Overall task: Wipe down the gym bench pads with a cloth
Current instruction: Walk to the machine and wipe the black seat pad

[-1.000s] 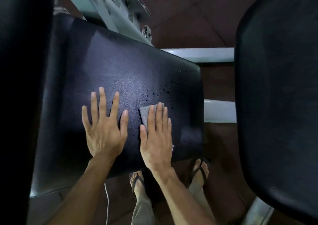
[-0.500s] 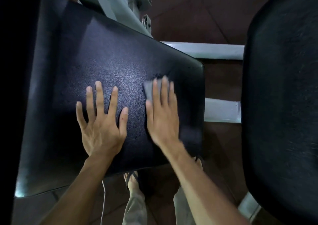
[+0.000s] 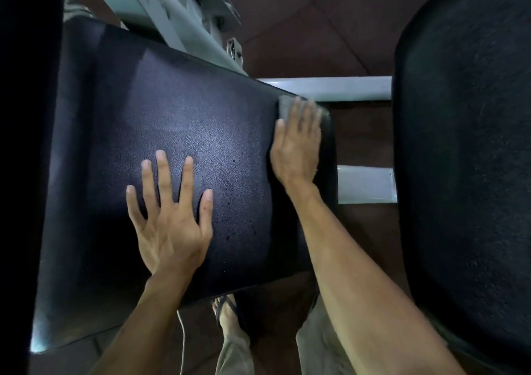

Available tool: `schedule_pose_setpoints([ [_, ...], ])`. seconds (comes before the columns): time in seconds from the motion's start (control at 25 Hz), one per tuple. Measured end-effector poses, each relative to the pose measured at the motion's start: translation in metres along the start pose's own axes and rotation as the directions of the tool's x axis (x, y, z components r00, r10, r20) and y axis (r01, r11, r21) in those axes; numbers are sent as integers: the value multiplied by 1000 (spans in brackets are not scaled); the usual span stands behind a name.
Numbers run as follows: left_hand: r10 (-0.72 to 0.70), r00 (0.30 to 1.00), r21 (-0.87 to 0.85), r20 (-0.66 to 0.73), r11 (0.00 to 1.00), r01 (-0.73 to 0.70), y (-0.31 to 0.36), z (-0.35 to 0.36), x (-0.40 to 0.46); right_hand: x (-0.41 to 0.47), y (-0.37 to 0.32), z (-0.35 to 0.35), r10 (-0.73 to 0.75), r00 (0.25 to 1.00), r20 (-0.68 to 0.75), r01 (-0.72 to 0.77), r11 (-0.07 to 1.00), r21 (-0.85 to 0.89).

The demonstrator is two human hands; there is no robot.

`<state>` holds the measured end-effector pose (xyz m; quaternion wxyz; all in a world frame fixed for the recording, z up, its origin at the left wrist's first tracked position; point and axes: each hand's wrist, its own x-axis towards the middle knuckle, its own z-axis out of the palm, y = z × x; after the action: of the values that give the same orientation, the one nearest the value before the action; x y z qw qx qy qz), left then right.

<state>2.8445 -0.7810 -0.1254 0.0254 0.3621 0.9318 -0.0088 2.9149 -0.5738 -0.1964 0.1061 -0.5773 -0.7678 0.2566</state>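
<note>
A black padded bench pad fills the middle of the head view, its surface still speckled with a few droplets. My left hand lies flat on it with fingers spread, near the front. My right hand presses a small grey cloth flat against the pad's far right corner, fingers straight; only the cloth's top edge shows beyond my fingertips.
A second black pad stands close on the right. A dark pad edge runs down the left side. Grey metal frame bars cross behind and between the pads. My sandalled foot stands on the brown tile floor below.
My right hand has slid the cloth away from me and to the right, from the pad's middle up to its far right corner. My left hand has stayed flat in place.
</note>
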Motion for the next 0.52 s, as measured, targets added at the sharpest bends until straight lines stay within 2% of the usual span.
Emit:
schedule_pose_setpoints([
  [0.08,2,1000,-9,-2,1000,-2,0,-1,0,-72,2,-3,-329,937,119,336,940,-51],
  [0.16,-6,1000,-10,2,1000,6,0,-2,1,-155,37,-15,-440,867,233,463,885,-52],
  [0.24,-7,1000,-8,-2,1000,7,0,0,0,-186,82,-27,-348,913,215,369,927,-69],
  [0.32,-5,1000,-3,-8,1000,5,0,1,1,-143,102,-27,-138,981,137,145,989,-41],
  [0.4,-7,1000,-8,-14,1000,7,0,1,0,-65,83,-21,81,994,68,-82,996,20],
  [0.44,-3,1000,-10,-18,1000,3,1,1,0,-25,65,-17,138,989,52,-140,990,29],
  [0.48,0,1000,-9,-16,1000,-1,1,1,0,2,42,-12,132,991,34,-132,991,3],
  [0.52,0,1000,-9,-14,1000,0,1,1,0,10,18,-4,58,998,16,-57,998,-22],
])
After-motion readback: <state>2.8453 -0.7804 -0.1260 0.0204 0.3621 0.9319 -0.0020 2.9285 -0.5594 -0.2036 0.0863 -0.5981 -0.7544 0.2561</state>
